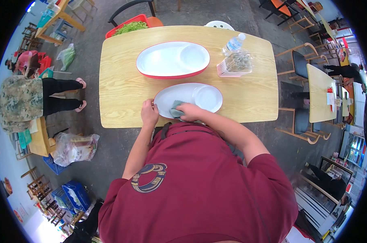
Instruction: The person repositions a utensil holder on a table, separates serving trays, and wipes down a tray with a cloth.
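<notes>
Seemingly mid-wipe, the right hand has fingers clamped on a cloth inside the near plate on the counter, while the left hand, fingers pinching the plate's edge, should brace for the next stroke.

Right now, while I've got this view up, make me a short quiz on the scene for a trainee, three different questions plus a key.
1. Which hand holds the green cloth?
2. True or false: the near dish and the far dish each have a round compartment.
3. Fill in: in the picture, the plastic bottle is to the ____ of the far dish.

Key: 1. The right hand. 2. True. 3. Right.
</notes>
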Available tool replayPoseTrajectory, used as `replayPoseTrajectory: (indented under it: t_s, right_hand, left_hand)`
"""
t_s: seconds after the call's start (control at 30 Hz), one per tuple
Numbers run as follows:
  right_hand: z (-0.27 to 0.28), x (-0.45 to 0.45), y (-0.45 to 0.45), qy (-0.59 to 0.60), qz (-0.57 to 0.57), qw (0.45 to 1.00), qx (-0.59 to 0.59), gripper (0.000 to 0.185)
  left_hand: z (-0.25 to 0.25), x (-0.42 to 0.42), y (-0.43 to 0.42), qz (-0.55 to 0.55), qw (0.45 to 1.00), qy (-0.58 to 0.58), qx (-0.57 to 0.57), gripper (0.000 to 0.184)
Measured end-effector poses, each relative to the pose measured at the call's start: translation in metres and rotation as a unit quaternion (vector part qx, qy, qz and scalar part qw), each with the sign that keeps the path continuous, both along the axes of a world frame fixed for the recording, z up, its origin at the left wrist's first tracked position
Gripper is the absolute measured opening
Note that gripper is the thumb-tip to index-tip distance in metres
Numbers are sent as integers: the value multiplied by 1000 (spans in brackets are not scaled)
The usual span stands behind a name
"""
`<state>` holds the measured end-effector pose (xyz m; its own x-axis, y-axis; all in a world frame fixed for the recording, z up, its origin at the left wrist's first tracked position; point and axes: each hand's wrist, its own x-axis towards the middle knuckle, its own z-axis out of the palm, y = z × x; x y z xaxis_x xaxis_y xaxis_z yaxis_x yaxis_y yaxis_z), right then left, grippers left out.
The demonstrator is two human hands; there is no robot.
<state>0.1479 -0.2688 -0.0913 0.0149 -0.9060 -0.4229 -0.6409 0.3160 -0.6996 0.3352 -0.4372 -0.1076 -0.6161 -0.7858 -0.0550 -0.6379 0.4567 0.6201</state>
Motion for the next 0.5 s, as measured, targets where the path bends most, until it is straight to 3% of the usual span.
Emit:
replayPoseTrajectory:
  t_s: [0.5]
  right_hand:
    - [2,-18,57,153,-50,984,-71,15]
  left_hand:
    - [2,-2,0,-5,1000,-11,-19,20]
